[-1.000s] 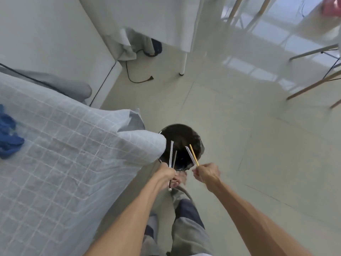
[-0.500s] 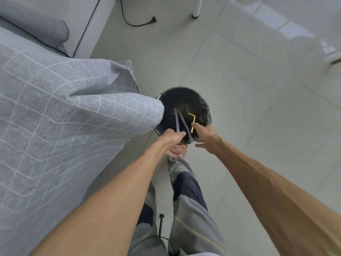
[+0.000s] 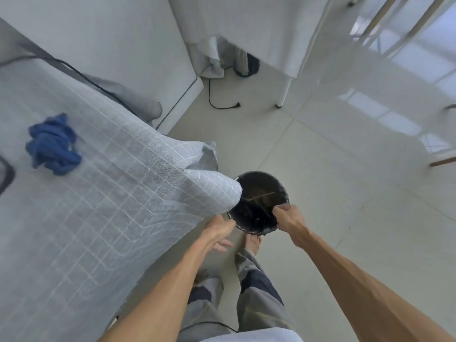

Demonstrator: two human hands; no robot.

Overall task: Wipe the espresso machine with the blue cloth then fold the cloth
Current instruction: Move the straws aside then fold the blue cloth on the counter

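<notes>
The blue cloth [image 3: 53, 145] lies crumpled on the table's white checked tablecloth [image 3: 103, 218], far to the left of both hands. My left hand [image 3: 218, 227] is curled over the left rim of a black waste bin [image 3: 259, 201] on the floor, just under the tablecloth's hanging corner. At the bin's right rim, my right hand [image 3: 287, 218] pinches the black liner. Thin sticks lie inside the bin. A dark rounded edge [image 3: 6, 176] shows at the frame's far left; I cannot tell whether it is the espresso machine.
A black cable [image 3: 74, 70] runs across the back of the table. A loose plug and cord [image 3: 222, 104] lie on the tiled floor near a white table leg [image 3: 283, 91]. My bare feet [image 3: 251, 240] stand just below the bin. Chair legs are at the top right.
The sticks that my hands held over the bin now lie inside it. Both hands have dropped to the bin's rim. The view has swung up and left, showing the blue cloth again.
</notes>
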